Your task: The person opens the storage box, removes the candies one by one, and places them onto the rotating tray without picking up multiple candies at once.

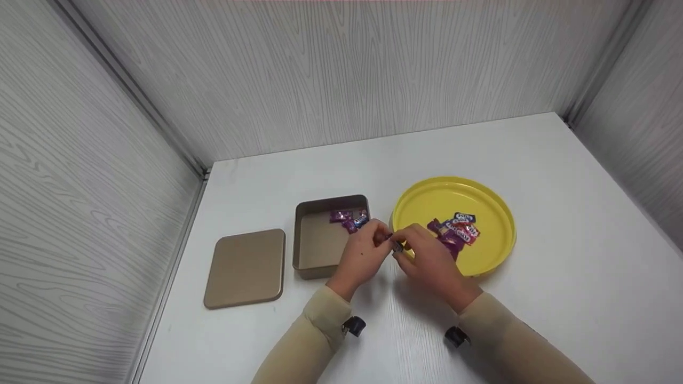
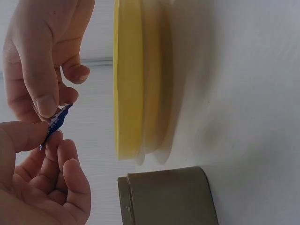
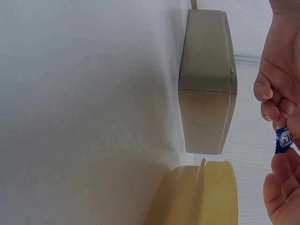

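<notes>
A small blue wrapped candy (image 2: 57, 123) is held in the air between both hands, above the gap between a square bronze tin and a round yellow tray. My left hand (image 1: 363, 255) pinches one end of the wrapper between thumb and index finger, its other fingers curled loosely. The opposite end is pinched by my right hand (image 1: 433, 261). In the right wrist view the candy (image 3: 283, 139) shows white lettering between the fingertips. Purple and blue candies (image 1: 341, 215) lie in the tin (image 1: 315, 272). More purple, blue and red candies (image 1: 453, 234) lie on the yellow tray (image 1: 491, 213).
A square bronze lid (image 1: 245, 269) lies flat on the white table (image 1: 565, 298), left of the tin. Pale wood-grain panels (image 1: 341, 69) enclose the table at the back and sides. The right forearm passes in front of the tray's near side.
</notes>
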A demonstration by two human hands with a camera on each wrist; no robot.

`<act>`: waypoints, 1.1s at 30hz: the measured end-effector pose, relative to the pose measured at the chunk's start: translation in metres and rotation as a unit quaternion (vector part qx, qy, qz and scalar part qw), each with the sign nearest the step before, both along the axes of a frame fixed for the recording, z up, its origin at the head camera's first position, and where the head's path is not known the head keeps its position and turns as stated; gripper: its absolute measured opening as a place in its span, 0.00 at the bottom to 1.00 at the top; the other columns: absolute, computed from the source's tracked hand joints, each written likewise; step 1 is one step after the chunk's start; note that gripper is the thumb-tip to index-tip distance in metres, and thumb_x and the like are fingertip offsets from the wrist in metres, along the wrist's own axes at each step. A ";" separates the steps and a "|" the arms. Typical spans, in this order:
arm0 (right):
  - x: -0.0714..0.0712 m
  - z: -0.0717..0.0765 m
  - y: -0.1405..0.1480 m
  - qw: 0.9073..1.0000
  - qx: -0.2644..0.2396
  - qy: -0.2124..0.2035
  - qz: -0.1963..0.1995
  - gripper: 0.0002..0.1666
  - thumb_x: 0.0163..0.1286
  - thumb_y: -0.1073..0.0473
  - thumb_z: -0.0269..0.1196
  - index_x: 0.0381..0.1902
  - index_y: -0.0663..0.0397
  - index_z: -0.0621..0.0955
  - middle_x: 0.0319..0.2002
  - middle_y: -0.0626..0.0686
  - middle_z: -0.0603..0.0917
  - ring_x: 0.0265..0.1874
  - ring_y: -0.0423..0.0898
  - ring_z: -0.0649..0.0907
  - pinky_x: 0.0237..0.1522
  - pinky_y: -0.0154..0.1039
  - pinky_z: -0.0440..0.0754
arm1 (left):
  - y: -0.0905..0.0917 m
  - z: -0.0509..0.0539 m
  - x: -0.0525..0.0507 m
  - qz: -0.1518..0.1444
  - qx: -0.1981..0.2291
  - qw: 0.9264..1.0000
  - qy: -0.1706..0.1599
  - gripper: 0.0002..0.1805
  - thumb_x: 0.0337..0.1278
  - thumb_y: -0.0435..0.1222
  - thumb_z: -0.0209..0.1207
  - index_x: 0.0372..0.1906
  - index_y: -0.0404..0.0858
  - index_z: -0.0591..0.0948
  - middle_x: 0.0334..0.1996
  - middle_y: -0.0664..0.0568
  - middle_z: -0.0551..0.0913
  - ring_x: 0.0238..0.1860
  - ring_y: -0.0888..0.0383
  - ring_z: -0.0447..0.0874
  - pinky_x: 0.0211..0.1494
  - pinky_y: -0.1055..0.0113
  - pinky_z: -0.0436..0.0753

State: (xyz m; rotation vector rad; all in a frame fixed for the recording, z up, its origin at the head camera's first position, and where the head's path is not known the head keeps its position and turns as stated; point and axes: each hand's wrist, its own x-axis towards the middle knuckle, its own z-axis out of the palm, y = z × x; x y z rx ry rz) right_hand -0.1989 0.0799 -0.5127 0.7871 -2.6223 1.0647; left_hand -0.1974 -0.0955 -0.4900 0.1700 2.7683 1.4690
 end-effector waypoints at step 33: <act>-0.061 -0.017 0.059 0.967 0.184 -0.151 -0.096 0.08 0.70 0.60 0.59 0.44 0.54 0.82 0.38 0.53 0.78 0.36 0.51 0.78 0.40 0.50 0.78 | -0.013 -0.014 -0.010 0.028 -0.011 1.000 0.004 0.12 0.67 0.38 0.60 0.52 0.45 0.80 0.43 0.61 0.81 0.45 0.63 0.78 0.50 0.64 0.79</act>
